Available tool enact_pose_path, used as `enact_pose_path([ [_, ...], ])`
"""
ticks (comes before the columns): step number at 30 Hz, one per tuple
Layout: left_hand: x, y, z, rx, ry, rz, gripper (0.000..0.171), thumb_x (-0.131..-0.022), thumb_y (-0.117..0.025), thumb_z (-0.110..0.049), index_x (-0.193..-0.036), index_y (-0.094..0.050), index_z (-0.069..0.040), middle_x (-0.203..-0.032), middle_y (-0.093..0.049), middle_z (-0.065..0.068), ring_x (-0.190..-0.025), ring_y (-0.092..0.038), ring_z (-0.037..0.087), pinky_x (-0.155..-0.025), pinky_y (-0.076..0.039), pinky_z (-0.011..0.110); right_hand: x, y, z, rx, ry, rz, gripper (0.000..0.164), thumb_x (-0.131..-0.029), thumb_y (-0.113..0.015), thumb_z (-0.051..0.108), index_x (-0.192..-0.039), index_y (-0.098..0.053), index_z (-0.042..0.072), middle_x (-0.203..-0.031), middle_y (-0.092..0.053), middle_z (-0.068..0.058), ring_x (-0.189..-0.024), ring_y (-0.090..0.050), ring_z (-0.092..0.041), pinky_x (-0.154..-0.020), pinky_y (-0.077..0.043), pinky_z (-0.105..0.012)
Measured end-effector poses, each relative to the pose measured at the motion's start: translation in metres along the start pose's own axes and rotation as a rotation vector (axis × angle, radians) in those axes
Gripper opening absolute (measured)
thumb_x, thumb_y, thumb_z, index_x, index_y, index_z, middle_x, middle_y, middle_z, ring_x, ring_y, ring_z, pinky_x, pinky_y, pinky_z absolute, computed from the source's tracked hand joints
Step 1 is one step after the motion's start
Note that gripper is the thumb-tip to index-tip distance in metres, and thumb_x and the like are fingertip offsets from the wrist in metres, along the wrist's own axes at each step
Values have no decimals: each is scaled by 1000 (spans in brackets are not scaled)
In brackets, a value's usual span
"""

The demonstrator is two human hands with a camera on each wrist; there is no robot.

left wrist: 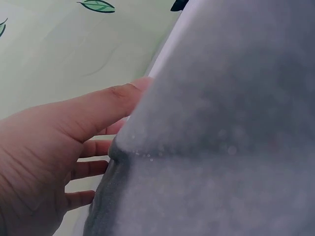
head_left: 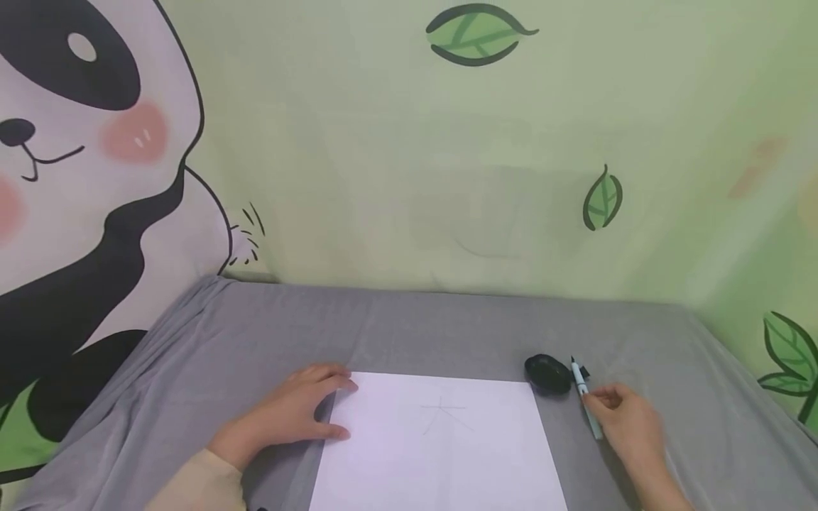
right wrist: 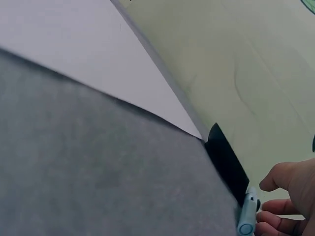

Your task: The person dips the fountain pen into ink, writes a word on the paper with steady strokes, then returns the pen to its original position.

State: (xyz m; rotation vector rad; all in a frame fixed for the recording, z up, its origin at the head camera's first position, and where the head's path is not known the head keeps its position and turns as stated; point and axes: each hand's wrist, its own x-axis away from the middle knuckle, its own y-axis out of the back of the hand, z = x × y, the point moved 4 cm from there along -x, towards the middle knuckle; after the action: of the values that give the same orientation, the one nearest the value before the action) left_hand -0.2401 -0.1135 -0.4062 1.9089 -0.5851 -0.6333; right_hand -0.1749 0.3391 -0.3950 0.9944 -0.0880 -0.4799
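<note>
A white sheet of paper [head_left: 383, 461] lies on the grey cloth, with thin strokes [head_left: 442, 407] near its top: a horizontal, a vertical and two slanting lines. My left hand [head_left: 300, 406] rests at the sheet's left edge, thumb and forefinger spread over its margin. To the right of the paper lies a light-blue pen [head_left: 589, 404], its dark tip pointing away from me. Beside it is my right hand [head_left: 629, 422], thumb and forefinger close at the barrel. In the right wrist view the fingers [right wrist: 278, 206] hang loosely curled next to the pen's round end [right wrist: 246, 228].
A black rounded object [head_left: 547, 375], shaped like a computer mouse, sits between the paper's top right corner and the pen. Grey cloth [head_left: 396, 326] covers the table. Behind it hangs a pale green backdrop [head_left: 358, 177] with a panda [head_left: 172, 234] and leaves.
</note>
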Motion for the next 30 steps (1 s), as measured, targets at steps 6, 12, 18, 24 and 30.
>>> enact_pose_path([
  [6, -3, 0, 2, -15, 3, 4, 60, -76, -76, -48, -123, -60, -15, -133, -56, 11, -125, -50, 35, -101, -40, 56, -3, 5, 7, 7, 32, -3, 34, -91, -60, 27, -108, -64, -2, -101, -70, -21, -84, -65, -31, -63, -43, -30],
  [12, -2, 2, 3, -30, 36, -20, 62, -75, -76, -47, -126, -59, -16, -135, -54, 14, -125, -50, 37, -100, -40, 57, -9, 0, 25, 12, 210, 76, 46, -93, -59, 30, -123, -57, -4, -120, -61, -29, -108, -59, -43, -87, -46, -54],
  [18, -1, 8, 3, -71, 35, -82, 68, -74, -78, -46, -130, -56, -15, -138, -51, 17, -128, -47, 39, -102, -38, 58, -17, -6, 41, 24, 410, 41, 57, -91, -63, 32, -134, -49, -3, -135, -48, -34, -123, -43, -53, -99, -35, -65],
  [24, -7, 15, 5, -201, 11, -128, 91, -64, -80, -54, -138, -50, -11, -145, -42, 23, -134, -40, 44, -106, -32, 62, -23, -11, 38, 111, 491, 75, 81, -84, -67, 48, -146, -35, 6, -150, -26, -34, -132, -25, -61, -96, -22, -78],
  [30, -20, 20, 12, -317, 3, -191, 108, -54, -80, -63, -144, -43, -15, -153, -30, 24, -141, -29, 45, -111, -19, 66, -27, -13, 17, 227, 496, 130, 98, -78, -68, 59, -154, -18, 22, -158, -12, -27, -138, -15, -59, -97, -11, -81],
])
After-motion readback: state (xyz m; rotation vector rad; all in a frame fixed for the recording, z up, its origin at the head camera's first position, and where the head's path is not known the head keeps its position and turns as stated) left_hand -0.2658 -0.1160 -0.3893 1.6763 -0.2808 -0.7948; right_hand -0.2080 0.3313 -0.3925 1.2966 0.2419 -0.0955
